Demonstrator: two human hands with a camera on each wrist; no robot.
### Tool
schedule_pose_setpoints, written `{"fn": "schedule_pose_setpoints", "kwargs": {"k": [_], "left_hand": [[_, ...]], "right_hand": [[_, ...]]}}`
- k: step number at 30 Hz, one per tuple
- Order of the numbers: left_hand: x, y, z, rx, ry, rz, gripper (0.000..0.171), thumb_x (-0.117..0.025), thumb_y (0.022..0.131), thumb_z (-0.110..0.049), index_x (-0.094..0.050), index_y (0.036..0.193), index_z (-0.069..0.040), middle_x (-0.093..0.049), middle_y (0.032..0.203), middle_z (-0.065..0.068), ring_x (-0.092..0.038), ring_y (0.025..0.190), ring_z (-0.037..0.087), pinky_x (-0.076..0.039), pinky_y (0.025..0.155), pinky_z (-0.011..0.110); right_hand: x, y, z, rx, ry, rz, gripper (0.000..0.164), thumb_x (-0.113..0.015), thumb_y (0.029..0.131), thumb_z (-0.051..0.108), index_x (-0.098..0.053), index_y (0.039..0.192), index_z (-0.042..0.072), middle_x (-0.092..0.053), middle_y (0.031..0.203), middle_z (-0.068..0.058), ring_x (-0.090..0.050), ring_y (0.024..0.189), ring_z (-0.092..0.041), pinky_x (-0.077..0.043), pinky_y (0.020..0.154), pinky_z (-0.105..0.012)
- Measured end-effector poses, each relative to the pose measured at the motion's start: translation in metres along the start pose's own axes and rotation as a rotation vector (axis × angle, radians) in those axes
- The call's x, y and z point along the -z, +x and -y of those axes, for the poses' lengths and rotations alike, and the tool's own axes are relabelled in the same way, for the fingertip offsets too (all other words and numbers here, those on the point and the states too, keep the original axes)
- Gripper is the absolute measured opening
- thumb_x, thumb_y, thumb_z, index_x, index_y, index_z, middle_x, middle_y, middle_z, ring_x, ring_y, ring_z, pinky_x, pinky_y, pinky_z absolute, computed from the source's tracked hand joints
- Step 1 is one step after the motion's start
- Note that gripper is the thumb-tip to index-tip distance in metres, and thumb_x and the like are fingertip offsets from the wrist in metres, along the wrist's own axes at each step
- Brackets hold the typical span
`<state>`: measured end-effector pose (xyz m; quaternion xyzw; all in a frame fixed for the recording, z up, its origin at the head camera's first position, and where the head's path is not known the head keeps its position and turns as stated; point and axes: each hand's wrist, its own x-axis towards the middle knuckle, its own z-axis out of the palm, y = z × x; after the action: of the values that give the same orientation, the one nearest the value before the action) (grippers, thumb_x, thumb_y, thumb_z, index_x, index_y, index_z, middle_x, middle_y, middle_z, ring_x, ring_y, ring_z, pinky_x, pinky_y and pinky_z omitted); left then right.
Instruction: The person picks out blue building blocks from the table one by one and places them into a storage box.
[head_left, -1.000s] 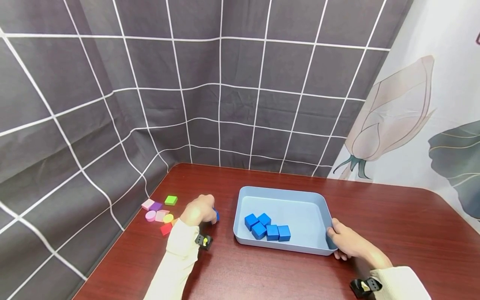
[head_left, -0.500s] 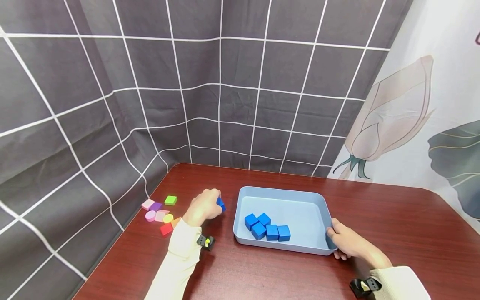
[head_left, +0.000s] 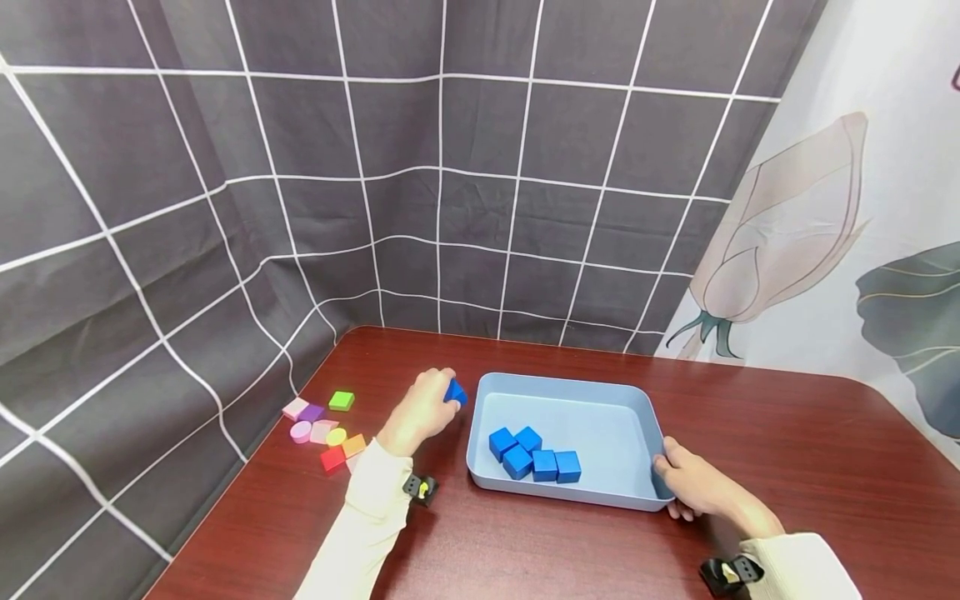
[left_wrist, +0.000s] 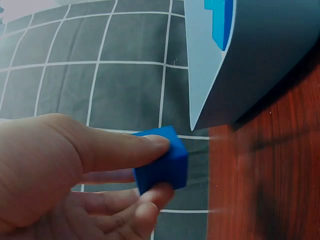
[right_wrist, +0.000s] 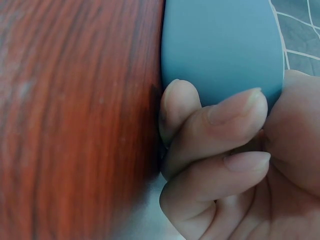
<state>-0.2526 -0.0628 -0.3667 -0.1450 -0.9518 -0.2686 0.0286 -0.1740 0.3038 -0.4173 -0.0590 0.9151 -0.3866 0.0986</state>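
A blue cube (left_wrist: pixel 167 162) is pinched between the thumb and fingers of my left hand (head_left: pixel 423 408), just outside the left wall of a light blue tray (head_left: pixel 600 417). In the left wrist view the thumb presses one face of the cube and the fingertips lie along the opposite side. My right hand (head_left: pixel 693 479) grips the tray at its near right corner, thumb over the rim, other fingers curled against the outer wall (right_wrist: pixel 220 55). Several blue cubes (head_left: pixel 517 461) sit together in the tray's near left part.
Left of the left hand lie several small coloured blocks: a green one (head_left: pixel 342 401), a purple one (head_left: pixel 311 412), a yellow disc (head_left: pixel 336 437), a red one (head_left: pixel 333 459) and an orange one (head_left: pixel 354 446). A dark gridded curtain (head_left: pixel 480 208) hangs behind the brown table (head_left: pixel 480 542).
My left hand has moved up and right toward the tray with the blue cube, uncovering the orange block. The right hand and the tray have stayed still.
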Motion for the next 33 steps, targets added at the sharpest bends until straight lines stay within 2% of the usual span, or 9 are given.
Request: {"fn": "schedule_pose_setpoints", "kwargs": {"k": [6,10,14,22,27,33], "left_hand": [[-0.004,0.001,-0.006,-0.018,-0.070,-0.025,0.047,-0.068,0.081,-0.011,-0.045,0.121,-0.001,-0.057,0.108,0.019,-0.057,0.093,0.028,-0.051,0.079,0.044],[-0.007,0.001,-0.008,-0.046,-0.074,-0.043,0.036,-0.068,0.081,-0.011,-0.049,0.110,-0.003,-0.057,0.100,0.016,-0.057,0.087,0.026,-0.052,0.077,0.042],[-0.011,0.002,-0.010,-0.097,-0.072,-0.057,0.034,-0.068,0.082,-0.012,-0.051,0.109,-0.003,-0.058,0.099,0.015,-0.057,0.086,0.025,-0.052,0.077,0.040],[-0.021,-0.001,-0.026,-0.190,-0.089,-0.028,0.034,-0.065,0.083,-0.013,-0.053,0.113,-0.003,-0.058,0.101,0.012,-0.057,0.089,0.022,-0.052,0.078,0.036],[-0.029,-0.004,-0.035,-0.225,-0.082,0.005,0.037,-0.065,0.084,-0.014,-0.052,0.118,-0.004,-0.057,0.110,0.010,-0.056,0.095,0.021,-0.050,0.083,0.035],[-0.035,-0.008,-0.041,-0.264,-0.059,-0.003,0.040,-0.064,0.084,-0.015,-0.052,0.121,-0.004,-0.057,0.113,0.010,-0.057,0.097,0.021,-0.050,0.084,0.035]], "right_hand": [[0.000,-0.001,0.002,-0.005,0.013,0.000,0.014,-0.035,0.098,0.012,-0.033,0.087,0.003,-0.050,0.047,-0.007,-0.045,0.033,-0.015,-0.039,0.033,-0.030],[0.000,-0.002,0.002,-0.005,0.016,0.000,0.014,-0.035,0.098,0.012,-0.033,0.087,0.003,-0.050,0.046,-0.007,-0.044,0.032,-0.015,-0.039,0.033,-0.031],[0.000,-0.002,0.001,-0.002,0.013,0.000,0.014,-0.035,0.098,0.012,-0.033,0.087,0.003,-0.050,0.046,-0.006,-0.045,0.032,-0.015,-0.039,0.033,-0.031],[0.001,-0.002,0.000,-0.005,0.010,0.001,0.013,-0.034,0.098,0.011,-0.033,0.088,0.002,-0.051,0.047,-0.007,-0.045,0.032,-0.014,-0.039,0.033,-0.030],[0.001,-0.002,0.001,-0.001,0.015,0.004,0.014,-0.034,0.098,0.012,-0.033,0.087,0.002,-0.051,0.046,-0.007,-0.045,0.032,-0.015,-0.039,0.033,-0.030],[0.001,-0.001,0.001,0.008,0.017,0.008,0.014,-0.034,0.097,0.011,-0.033,0.088,0.002,-0.050,0.047,-0.007,-0.046,0.033,-0.016,-0.040,0.033,-0.031]]}}
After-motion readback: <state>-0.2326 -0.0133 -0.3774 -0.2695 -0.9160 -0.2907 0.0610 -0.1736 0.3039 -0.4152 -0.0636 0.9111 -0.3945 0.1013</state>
